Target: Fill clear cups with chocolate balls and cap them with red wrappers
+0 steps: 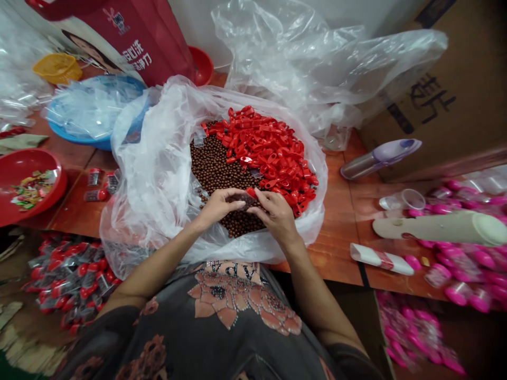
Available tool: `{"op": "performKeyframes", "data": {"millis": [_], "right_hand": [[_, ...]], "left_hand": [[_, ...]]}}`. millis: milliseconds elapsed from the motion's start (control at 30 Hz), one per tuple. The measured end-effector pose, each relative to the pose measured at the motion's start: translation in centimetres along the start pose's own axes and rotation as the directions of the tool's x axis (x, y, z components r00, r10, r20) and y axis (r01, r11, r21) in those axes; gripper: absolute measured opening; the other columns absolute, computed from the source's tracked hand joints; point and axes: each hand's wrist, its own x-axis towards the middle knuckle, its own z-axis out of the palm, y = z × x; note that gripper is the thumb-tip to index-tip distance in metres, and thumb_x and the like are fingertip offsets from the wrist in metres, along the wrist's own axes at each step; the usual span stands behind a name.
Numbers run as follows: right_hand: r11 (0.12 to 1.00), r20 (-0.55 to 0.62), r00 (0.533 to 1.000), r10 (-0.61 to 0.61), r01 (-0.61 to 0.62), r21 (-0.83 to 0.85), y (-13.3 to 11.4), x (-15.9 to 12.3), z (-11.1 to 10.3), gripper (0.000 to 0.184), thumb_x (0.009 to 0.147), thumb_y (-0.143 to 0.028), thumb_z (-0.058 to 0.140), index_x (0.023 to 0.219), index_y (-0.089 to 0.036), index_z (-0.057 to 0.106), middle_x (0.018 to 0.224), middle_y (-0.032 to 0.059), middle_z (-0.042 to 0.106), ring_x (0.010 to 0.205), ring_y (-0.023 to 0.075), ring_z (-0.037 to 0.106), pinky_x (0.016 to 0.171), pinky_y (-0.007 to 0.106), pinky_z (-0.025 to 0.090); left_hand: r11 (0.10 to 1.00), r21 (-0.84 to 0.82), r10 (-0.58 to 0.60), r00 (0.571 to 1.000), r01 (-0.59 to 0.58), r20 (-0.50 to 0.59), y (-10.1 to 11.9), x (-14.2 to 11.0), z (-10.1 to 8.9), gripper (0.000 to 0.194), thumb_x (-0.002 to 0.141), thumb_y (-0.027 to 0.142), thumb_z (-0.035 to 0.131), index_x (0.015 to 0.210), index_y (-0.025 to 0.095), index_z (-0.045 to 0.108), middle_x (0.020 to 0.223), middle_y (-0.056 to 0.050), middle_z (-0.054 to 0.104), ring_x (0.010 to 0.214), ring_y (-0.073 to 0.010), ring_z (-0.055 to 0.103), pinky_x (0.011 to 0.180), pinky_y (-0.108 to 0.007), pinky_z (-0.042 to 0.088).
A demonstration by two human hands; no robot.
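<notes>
My left hand and right hand meet over the open bag, fingertips pinched closely around one small clear tube. The left has its body; the right is at its red cap. Directly beneath lie brown beads, with loose red caps heaped over their back and right side.

The plastic bag rests on the worktop, its near side at the front edge against my shirt. To its right I have a bare strip of wood reaching to the purple-topped tube; beyond, pink-capped jars crowd the right end. Leftward is tighter: a few capped tubes sit between the bag and the red bowl at the front edge, with the blue basin behind.

My fingers cover most of the tube, so I cannot tell how full it is or whether its cap is seated. The bag's folds hide part of the basin and the front edge. The red bowl is cut off at the left, the cardboard box at the right.
</notes>
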Motion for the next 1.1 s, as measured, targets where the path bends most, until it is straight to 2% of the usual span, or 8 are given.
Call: {"op": "performKeyframes", "data": {"millis": [133,267,433,600,800,967,1033,1100], "right_hand": [[0.994,-0.032,0.994,-0.102,0.100,-0.051,0.3,0.0,1.1,0.079,0.081,-0.049,0.070,0.146,-0.019,0.036,0.130,0.0169,0.060,0.118,0.0322,0.057,0.101,0.052,0.045],[0.986,-0.092,0.983,-0.161,0.155,-0.067,0.7,0.1,1.7,0.070,0.083,-0.041,0.070,0.142,-0.021,0.037,0.123,0.0146,0.063,0.111,0.0297,0.060,0.094,0.049,0.049],[0.987,-0.079,0.987,-0.138,0.131,-0.092,0.2,-0.1,2.0,0.064,0.081,-0.039,0.069,0.137,-0.023,0.042,0.123,0.0132,0.061,0.111,0.0301,0.059,0.093,0.049,0.049],[0.984,-0.045,0.990,-0.136,0.130,-0.122,-0.4,-0.4,2.2,0.061,0.081,-0.042,0.069,0.134,-0.024,0.046,0.123,0.0126,0.058,0.112,0.0297,0.057,0.093,0.046,0.047],[0.990,-0.067,0.990,-0.125,0.119,-0.080,-1.0,-0.7,2.5,0.058,0.079,-0.040,0.068,0.131,-0.023,0.049,0.121,0.0121,0.059,0.112,0.0299,0.057,0.092,0.045,0.047],[0.993,0.076,0.994,-0.073,0.066,0.095,-0.5,-0.4,1.8,0.065,0.085,-0.044,0.064,0.141,-0.023,0.039,0.127,0.0120,0.057,0.116,0.0274,0.056,0.096,0.044,0.047],[0.991,0.090,0.996,0.004,-0.016,0.132,0.5,-0.3,1.3,0.053,0.094,-0.043,0.052,0.142,-0.024,0.040,0.123,0.0098,0.061,0.110,0.0244,0.058,0.093,0.041,0.048],[0.995,0.072,0.992,0.099,-0.100,0.013,1.6,-0.1,1.2,0.037,0.099,-0.037,0.041,0.131,-0.023,0.054,0.111,0.0087,0.066,0.100,0.0234,0.059,0.088,0.039,0.047]], "left_hand": [[0.986,-0.163,-0.046,0.999,0.041,-0.023,-0.2,-0.3,0.6,0.040,0.069,0.027,0.078,0.106,0.014,0.071,0.097,-0.006,0.073,0.087,-0.0170,0.066,0.085,-0.032,0.051],[0.960,-0.274,-0.057,0.998,0.049,-0.022,-0.3,-0.6,1.5,0.040,0.074,0.039,0.077,0.105,0.014,0.070,0.101,-0.006,0.072,0.091,-0.0167,0.066,0.085,-0.029,0.051],[0.874,-0.451,-0.208,0.978,0.180,-0.014,-0.8,-0.6,3.1,0.058,0.086,0.068,0.050,0.106,0.015,0.061,0.080,-0.007,0.069,0.069,-0.0170,0.066,0.061,-0.028,0.054],[0.890,-0.444,-0.204,0.959,0.100,-0.194,-1.7,-0.5,4.5,0.042,0.088,0.058,0.054,0.086,0.017,0.058,0.065,0.000,0.060,0.055,-0.0116,0.057,0.051,-0.023,0.049],[0.943,-0.325,-0.164,0.953,0.075,-0.254,-2.3,-0.7,5.2,0.054,0.092,0.065,0.038,0.068,0.018,0.051,0.053,-0.001,0.054,0.046,-0.0112,0.050,0.044,-0.024,0.041],[0.961,-0.268,-0.140,0.947,0.060,-0.288,-2.1,-0.7,4.1,0.044,0.093,0.057,0.039,0.078,0.018,0.052,0.053,0.002,0.053,0.043,-0.0106,0.048,0.043,-0.023,0.041],[0.962,-0.265,-0.139,0.954,0.066,-0.267,-1.9,-0.7,3.2,0.039,0.094,0.054,0.036,0.087,0.019,0.052,0.053,0.003,0.052,0.040,-0.0102,0.046,0.038,-0.020,0.036],[0.964,-0.255,-0.142,0.959,0.077,-0.246,-1.7,-0.8,2.4,0.035,0.094,0.051,0.034,0.094,0.020,0.051,0.052,0.004,0.052,0.038,-0.0100,0.044,0.034,-0.017,0.026]]}}
